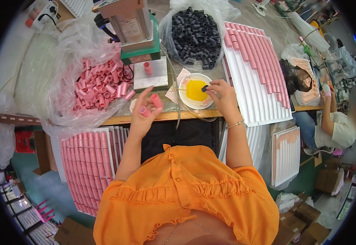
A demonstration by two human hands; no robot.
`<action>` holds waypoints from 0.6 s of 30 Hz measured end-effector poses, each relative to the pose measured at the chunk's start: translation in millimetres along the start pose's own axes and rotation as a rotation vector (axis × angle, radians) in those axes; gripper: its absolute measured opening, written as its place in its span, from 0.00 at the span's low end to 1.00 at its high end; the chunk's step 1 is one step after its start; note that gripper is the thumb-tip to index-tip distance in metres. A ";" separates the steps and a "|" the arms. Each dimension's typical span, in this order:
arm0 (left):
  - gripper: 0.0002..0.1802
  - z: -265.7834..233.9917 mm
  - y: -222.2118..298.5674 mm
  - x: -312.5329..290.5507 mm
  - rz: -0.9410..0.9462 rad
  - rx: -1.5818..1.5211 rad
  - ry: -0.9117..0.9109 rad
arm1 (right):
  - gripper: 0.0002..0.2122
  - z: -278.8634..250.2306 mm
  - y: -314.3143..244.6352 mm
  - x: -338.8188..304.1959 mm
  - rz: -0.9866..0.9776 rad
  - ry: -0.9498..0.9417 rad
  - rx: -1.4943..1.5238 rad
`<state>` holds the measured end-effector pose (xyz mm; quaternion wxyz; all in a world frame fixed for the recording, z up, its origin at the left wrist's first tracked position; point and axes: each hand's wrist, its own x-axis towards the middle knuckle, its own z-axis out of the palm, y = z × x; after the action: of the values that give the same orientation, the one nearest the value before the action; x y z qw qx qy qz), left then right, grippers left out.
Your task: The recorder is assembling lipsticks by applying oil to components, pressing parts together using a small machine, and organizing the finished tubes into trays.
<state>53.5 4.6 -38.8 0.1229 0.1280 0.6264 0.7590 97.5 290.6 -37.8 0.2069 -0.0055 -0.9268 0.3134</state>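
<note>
In the head view, the left grip holds two pink tubes among its partly spread fingers. The right grip pinches one black piece at its fingertips, over the right side of one bowl of yellow liquid; I cannot tell whether it touches. One upright tube, pink, stands on the metal plate beyond the left grip. The bench carries one pink heap and one bag of black pieces, each too crowded to count.
</note>
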 end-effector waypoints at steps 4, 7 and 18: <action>0.30 26.6 -9.8 8.9 -0.232 -0.366 -0.145 | 0.05 8.7 -8.6 -4.7 -0.185 -0.032 -0.331; 0.23 42.1 -17.6 18.7 -0.338 -0.534 -0.125 | 0.05 17.3 -6.7 -6.1 -0.217 -0.062 -0.465; 0.19 105.1 -22.9 22.2 -0.478 -0.670 -0.071 | 0.06 -10.8 -46.8 -24.8 -0.122 0.291 0.127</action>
<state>69.8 113.1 -41.3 0.3522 -0.0423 0.3522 0.8661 130.0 255.8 -12.2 0.3577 0.0187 -0.8640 0.3540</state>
